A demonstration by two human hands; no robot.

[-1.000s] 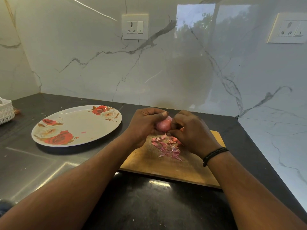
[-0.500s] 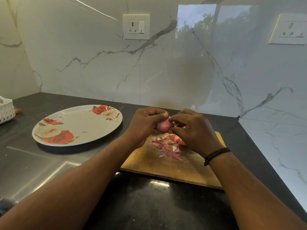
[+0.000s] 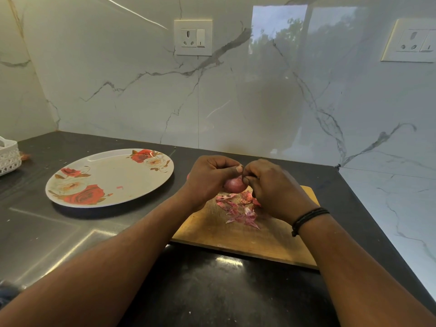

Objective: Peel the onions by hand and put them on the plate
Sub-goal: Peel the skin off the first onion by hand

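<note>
At the far left edge a white lattice basket (image 3: 8, 155) sits on the dark bench (image 3: 70, 237), cut off by the frame, with a small reddish scrap (image 3: 24, 156) lying just beside it. The bench top is black and glossy, throwing back pale bands of light on its near left part and a bright patch near the middle. To the right of the basket lies an oval plate (image 3: 111, 178) printed with red and cream roses; a tiny pink fleck (image 3: 119, 187) rests on its bare centre. Behind everything rises a polished white marble wall (image 3: 122, 90) with grey veins, meeting a second marble wall on the right at a corner. A white socket with a switch (image 3: 193, 37) is set in the far wall above the plate's right end, and a glossy reflection of trees and sky shows to its right.

Right of the plate, a wooden cutting board (image 3: 236, 239) lies on the bench. Above its far end the left hand (image 3: 210, 177) curls round a small pink onion (image 3: 233, 185), holding it off the board, thumb at the top. The right hand (image 3: 273, 190) meets it there, fingertips pinching at the onion's tip just beside the left thumb; the pinched bit itself is too small to tell. A black corded bracelet (image 3: 306, 218) circles the right wrist. Under the hands, purple-pink onion skins (image 3: 240, 208) lie scattered on the board. A second socket (image 3: 412, 41) is on the wall at the far right.
</note>
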